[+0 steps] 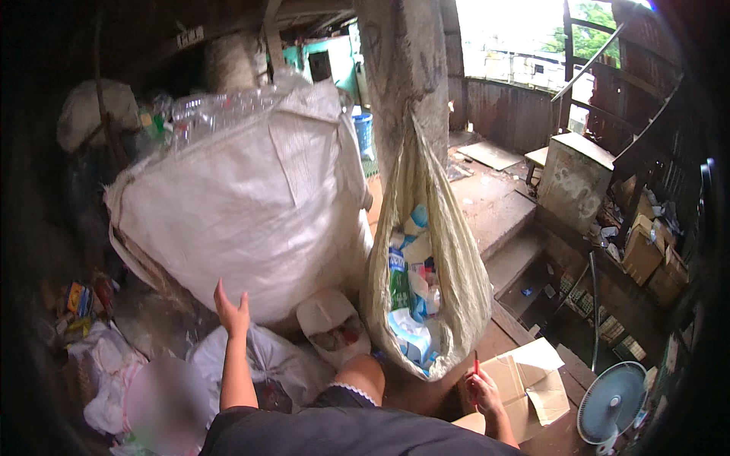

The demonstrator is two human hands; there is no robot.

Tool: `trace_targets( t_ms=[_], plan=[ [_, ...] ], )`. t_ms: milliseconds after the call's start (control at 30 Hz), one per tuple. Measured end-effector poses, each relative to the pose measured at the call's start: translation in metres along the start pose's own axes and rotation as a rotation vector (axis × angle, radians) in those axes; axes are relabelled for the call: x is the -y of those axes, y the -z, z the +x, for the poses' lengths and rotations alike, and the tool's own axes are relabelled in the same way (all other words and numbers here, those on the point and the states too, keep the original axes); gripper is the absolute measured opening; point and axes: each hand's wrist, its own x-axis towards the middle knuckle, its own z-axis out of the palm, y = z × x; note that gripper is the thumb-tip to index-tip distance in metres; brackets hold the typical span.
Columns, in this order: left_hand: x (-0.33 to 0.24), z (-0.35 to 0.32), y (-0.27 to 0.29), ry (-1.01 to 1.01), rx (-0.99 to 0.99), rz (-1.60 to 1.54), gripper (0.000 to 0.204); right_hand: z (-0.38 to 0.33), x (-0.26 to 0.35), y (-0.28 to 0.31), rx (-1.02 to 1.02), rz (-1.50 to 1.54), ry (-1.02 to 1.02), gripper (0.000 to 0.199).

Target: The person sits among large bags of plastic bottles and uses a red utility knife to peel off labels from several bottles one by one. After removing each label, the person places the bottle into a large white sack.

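Note:
My left hand is raised in front of a huge white woven sack, its fingers spread and nothing in them. My right hand is closed around a slim red stick-like object that points upward; its exact kind is too small to tell. Just left of that hand, a pale woven sack hangs from a post, its side gaping. Inside lie plastic containers, among them a green bottle and white-and-blue ones. Near my knee sits a white plastic container with an opening, small items inside.
Flattened cardboard lies beside my right hand, with a round fan farther right. Clear bottles fill the big sack's top. White bags crowd the lower left. A concrete post and a step stand ahead.

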Motion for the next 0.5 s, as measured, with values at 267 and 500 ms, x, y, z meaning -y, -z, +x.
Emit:
trace_targets(
  t_ms=[267, 500],
  plan=[
    [0.218, -0.209, 0.052, 0.676, 0.104, 0.374, 0.073, 0.005, 0.005, -0.026, 0.074, -0.252, -0.116, 0.032],
    [0.292, -0.292, 0.132, 0.962, 0.194, 0.516, 0.056, 0.018, -0.021, -0.070, 0.033, -0.353, -0.116, 0.031]
  ],
)
